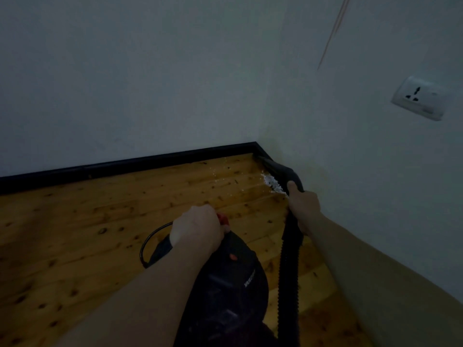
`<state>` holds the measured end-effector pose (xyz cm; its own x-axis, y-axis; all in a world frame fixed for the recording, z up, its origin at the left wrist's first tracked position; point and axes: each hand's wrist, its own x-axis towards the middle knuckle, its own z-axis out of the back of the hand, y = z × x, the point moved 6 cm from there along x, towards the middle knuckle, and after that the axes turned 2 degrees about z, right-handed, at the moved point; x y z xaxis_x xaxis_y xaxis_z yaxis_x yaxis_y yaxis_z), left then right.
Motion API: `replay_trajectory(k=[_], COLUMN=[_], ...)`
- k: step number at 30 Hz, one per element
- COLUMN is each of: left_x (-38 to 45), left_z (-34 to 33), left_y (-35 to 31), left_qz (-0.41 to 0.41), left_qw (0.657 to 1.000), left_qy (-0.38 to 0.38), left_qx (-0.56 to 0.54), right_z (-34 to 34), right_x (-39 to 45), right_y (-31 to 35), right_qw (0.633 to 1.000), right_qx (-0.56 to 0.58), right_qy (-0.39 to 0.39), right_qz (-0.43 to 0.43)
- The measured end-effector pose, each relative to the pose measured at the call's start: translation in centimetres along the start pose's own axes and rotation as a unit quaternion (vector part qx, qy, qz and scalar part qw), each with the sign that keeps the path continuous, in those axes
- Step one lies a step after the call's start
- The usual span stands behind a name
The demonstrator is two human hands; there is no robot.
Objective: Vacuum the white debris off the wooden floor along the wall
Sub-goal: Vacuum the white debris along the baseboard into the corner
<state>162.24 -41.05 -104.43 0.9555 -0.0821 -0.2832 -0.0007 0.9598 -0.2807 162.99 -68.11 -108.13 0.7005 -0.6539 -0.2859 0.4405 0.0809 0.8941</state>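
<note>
light: dim, bluish cast | shadows: soft, vacuum (pixel 225 284) nearly black | focus: slightly soft | edges: wide-angle bending

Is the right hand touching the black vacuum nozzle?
Touching. The head view shows the right hand wrapped round the vacuum nozzle, thumb lying along its black top.

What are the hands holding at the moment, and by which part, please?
The right hand grips the nozzle at its rear end, where the hose joins. The left hand grips the vacuum by its top handle.
</note>
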Motion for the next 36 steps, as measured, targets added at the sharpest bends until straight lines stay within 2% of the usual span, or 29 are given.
replay_trajectory(k=[13, 36], left_x=[-4.2, -9.7], left_z=[-0.7, -2.1], left_y=[0.0, 0.8], left_qz=[-0.002, -0.018], left_qw=[1.000, 1.000], left_qy=[-0.013, -0.003], left_qx=[0.002, -0.012], right_z=[-0.5, 0.4], right_x=[-5.5, -14.6], right_y=[0.7, -1.1], right_qw=[0.997, 0.991], right_qx=[-0.006, -0.038], right_qy=[0.077, 0.128], right_qz=[-0.004, -0.011])
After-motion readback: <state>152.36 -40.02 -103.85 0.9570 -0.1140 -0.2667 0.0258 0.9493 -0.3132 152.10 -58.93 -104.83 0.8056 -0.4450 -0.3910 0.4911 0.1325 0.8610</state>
